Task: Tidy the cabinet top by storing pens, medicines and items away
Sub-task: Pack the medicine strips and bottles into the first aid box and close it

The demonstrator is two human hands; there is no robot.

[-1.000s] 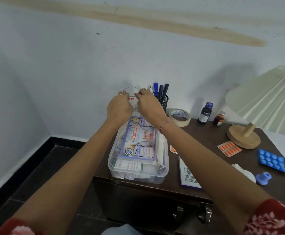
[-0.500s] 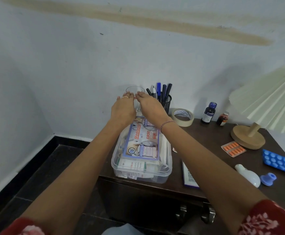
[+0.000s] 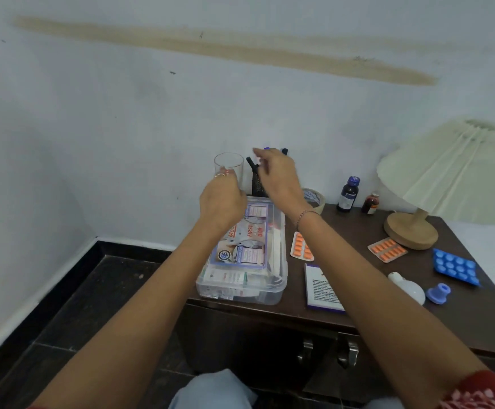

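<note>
Glass point(image 3: 228, 162) behind box point(image 3: 275, 280) being gripped low by left hand point(image 3: 222, 199), fingers point(image 3: 225, 173) curling round it; right hand point(image 3: 280, 180) hovering over pens point(image 3: 250, 163) standing in holder point(image 3: 257, 184), its grip blurred, impossible to tell; pill strips point(image 3: 388, 250) and bottles point(image 3: 348, 194) sitting loose on cabinet top point(image 3: 358, 231).

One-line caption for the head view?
Left hand grips a clear glass while right hand hovers over the pen holder.

I record soft, even, moderately bright light; its source I cannot tell. A faint shadow lies on the wall point(image 3: 355, 134) beside the lamp shade point(image 3: 452, 169). The person's right hand point(image 3: 278, 180) is motion-blurred at the fingers point(image 3: 259, 153). Wide-angle distortion bows the skirting point(image 3: 42, 315) near the edge.
</note>
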